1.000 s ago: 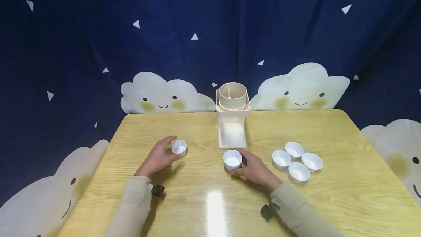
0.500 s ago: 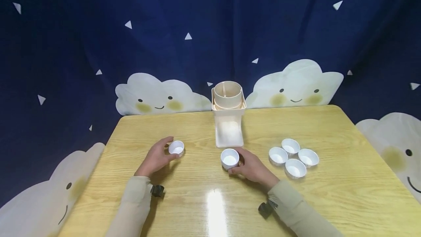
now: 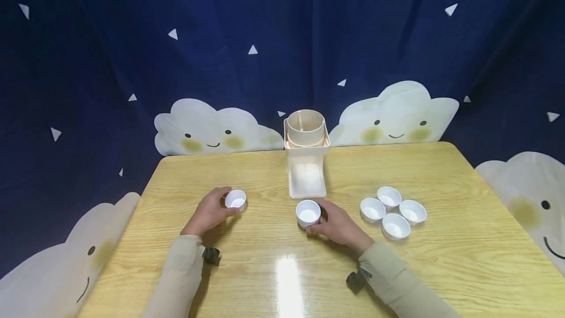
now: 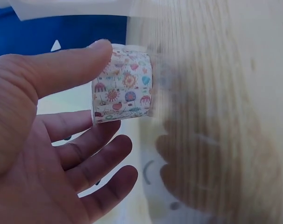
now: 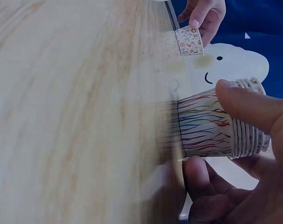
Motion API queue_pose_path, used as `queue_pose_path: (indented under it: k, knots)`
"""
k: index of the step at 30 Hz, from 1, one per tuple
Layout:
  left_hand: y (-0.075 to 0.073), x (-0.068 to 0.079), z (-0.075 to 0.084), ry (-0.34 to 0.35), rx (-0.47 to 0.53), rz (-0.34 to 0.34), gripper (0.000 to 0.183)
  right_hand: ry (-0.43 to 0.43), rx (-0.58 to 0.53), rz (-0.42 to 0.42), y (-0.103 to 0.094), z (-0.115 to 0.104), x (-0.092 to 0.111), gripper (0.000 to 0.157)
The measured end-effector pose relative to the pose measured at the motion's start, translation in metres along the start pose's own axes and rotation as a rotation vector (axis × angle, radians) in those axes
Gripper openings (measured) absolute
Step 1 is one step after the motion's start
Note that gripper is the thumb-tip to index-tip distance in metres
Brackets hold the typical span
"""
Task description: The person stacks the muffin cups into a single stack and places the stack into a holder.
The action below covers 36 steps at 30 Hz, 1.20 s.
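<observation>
My left hand [image 3: 209, 213] pinches a small white paper baking cup [image 3: 235, 201] between thumb and fingers, left of the table's middle. In the left wrist view this cup [image 4: 125, 88] has a colourful flower print, and the lower fingers are spread apart from it. Nearer the centre, my right hand [image 3: 339, 225] grips a stack of paper baking cups [image 3: 307, 216] from its right side. Several nested rims show on that stack [image 5: 204, 123] in the right wrist view, and the outermost cup has wavy coloured lines. Both the single cup and the stack stand upright at the tabletop.
A cream dispenser-like stand [image 3: 306, 175] with a round tube [image 3: 305, 131] on top stands at the back middle. Several white cups [image 3: 396, 227] form a cluster to the right of my right hand. Behind the wooden table [image 3: 247, 264] hangs a dark blue curtain [image 3: 220, 4].
The left thumb and fingers have closed in on the single cup. The right hand keeps its hold on the stack. The head view has shifted slightly.
</observation>
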<state>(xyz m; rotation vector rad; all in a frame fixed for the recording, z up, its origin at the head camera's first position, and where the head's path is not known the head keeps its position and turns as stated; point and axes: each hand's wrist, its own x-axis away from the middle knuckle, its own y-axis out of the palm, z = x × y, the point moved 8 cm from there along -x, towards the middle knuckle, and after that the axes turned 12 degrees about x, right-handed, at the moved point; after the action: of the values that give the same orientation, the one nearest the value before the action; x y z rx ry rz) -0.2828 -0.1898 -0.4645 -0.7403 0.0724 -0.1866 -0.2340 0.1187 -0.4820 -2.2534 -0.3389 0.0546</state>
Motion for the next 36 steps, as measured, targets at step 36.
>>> queue_pose_path:
  k: [36]
  knots:
    - [0.016,0.007,0.028,0.034,0.104,-0.017,0.065,-0.012,-0.004,0.003,0.0,0.0,0.0,0.07]
